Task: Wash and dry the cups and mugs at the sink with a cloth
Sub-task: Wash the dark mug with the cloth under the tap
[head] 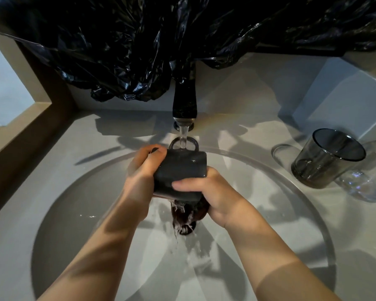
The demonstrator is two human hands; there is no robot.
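A crinkled black plastic sheet [139, 51] hangs across the whole far side. Below it lies the pale grey surface [41, 170], with a wide round sink basin [78, 213] sunk into its middle.

Both bare forearms reach in from the near edge and meet over the centre of the basin. The left hand [142, 168] is curled round the left end of a dark grey matte mug [180, 172], its fingers wrapped over the far side. The right hand [215, 196] clamps the mug from the near right: the thumb lies flat along the mug's near wall and the fingers curl underneath.

On the surface to the right, just beside the basin rim, a smoky grey glass tumbler [326, 161] stands upright. A clear glass [369, 183] stands against its right side.

The mug lies on its side above the basin, with its loop handle [194, 144] pointing far. A black tap [184, 101] rises at the far edge. A bunched dark cloth [201, 210] is pressed under the mug in the right hand. The thin water stream [183, 137] falls from the tap onto the handle, and water spills off below the mug toward the dark drain [186, 230].
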